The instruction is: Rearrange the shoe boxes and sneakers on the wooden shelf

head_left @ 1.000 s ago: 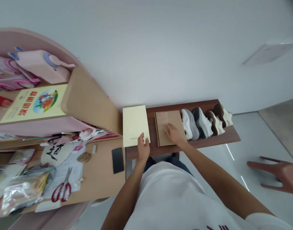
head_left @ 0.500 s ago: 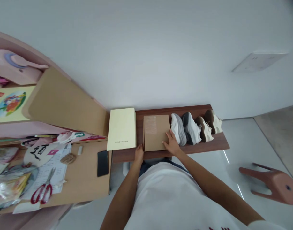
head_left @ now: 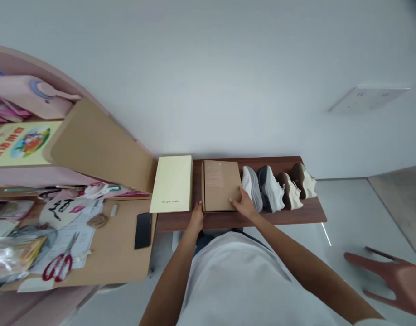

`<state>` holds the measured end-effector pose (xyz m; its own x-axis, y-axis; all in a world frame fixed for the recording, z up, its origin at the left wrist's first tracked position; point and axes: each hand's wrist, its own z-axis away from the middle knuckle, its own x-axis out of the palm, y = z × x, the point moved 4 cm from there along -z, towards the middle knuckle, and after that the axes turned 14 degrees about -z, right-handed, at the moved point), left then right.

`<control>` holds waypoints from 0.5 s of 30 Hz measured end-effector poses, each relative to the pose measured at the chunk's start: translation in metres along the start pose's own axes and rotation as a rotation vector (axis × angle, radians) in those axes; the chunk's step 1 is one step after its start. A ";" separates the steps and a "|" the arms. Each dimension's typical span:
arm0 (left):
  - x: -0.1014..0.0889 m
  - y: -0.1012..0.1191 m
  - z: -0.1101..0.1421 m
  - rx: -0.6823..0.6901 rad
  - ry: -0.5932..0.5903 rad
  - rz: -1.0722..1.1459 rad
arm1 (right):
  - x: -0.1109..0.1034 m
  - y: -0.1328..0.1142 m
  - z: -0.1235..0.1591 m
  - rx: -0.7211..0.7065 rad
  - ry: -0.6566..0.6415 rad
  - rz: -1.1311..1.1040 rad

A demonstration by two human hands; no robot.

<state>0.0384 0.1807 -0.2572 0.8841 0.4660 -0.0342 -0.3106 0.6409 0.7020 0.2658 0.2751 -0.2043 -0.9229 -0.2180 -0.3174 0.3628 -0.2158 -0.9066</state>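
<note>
Resting on the dark brown wooden board (head_left: 282, 218), the flat brown cardboard box (head_left: 221, 183) lies left of the board's middle, between both hands, in the head view. The right hand (head_left: 244, 204) is open over the box's near right corner, its thumb on the top and its fingers parted from it at the right edge. The left hand (head_left: 196, 217) touches the near left corner with bent fingers; whether it grips there, I cannot tell.

Near the board's left end, just beside the box, sits a pale yellow rectangular box (head_left: 172, 181) with dark lettering reading MEIZHIYUAN. Toward the board's right end stands a row of shoes: a white and grey shoe (head_left: 252, 188), a white shoe with a dark grey heel (head_left: 271, 188), and two cream shoes with brown heels (head_left: 291, 192).

On the tan desktop (head_left: 123, 262) to the left, a black phone (head_left: 143, 231) lies near the right edge, and red-handled scissors (head_left: 60, 265) lie near the front edge, partly on a printed white sheet (head_left: 80, 244).
</note>
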 end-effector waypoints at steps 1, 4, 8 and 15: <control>-0.003 0.008 0.002 -0.008 0.030 0.015 | 0.001 -0.004 -0.003 0.007 -0.010 -0.001; -0.006 0.039 0.010 0.012 -0.030 0.112 | 0.008 -0.017 -0.013 0.041 -0.029 0.004; 0.002 0.076 0.020 0.007 -0.184 0.250 | 0.028 -0.041 -0.021 0.053 -0.084 0.030; 0.009 0.099 0.031 0.107 -0.149 0.222 | 0.056 -0.068 -0.020 0.084 -0.213 -0.036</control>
<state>0.0266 0.2291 -0.1661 0.8427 0.4878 0.2280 -0.4706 0.4614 0.7521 0.1866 0.2964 -0.1664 -0.8906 -0.4028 -0.2112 0.3478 -0.3039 -0.8870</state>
